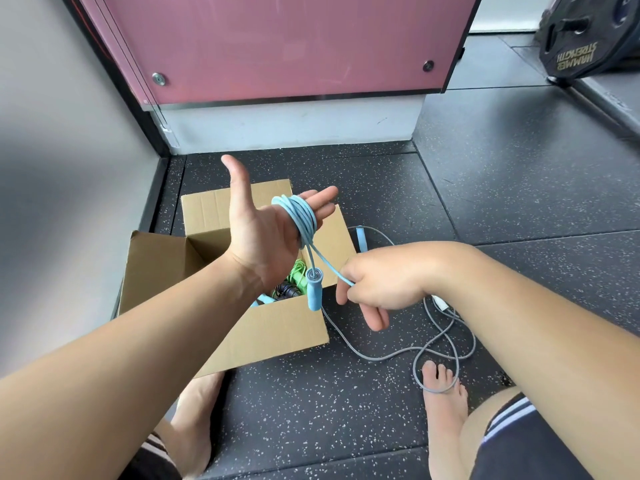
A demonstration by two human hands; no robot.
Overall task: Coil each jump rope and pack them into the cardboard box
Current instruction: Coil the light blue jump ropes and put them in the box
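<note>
My left hand (pixel 263 233) is held palm up above the open cardboard box (pixel 270 334), fingers spread, with several loops of a light blue jump rope (pixel 300 216) wound around the fingers. One blue handle (pixel 314 289) of this rope dangles below the coil. My right hand (pixel 377 285) pinches the rope's free strand just right of the handle. Inside the box lie a green coiled rope (pixel 298 273), a black one (pixel 286 291) and a bit of blue. A grey rope (pixel 436 344) lies loose on the floor to the right, with a blue handle (pixel 362 239) behind the box.
The box stands on a dark speckled rubber floor (pixel 346 403), its flaps open to the left and back. My bare feet (pixel 445 403) are on either side; the grey rope loops over the right toes. A pink panel (pixel 277 46) and a wall stand behind, a weight plate (pixel 585 39) far right.
</note>
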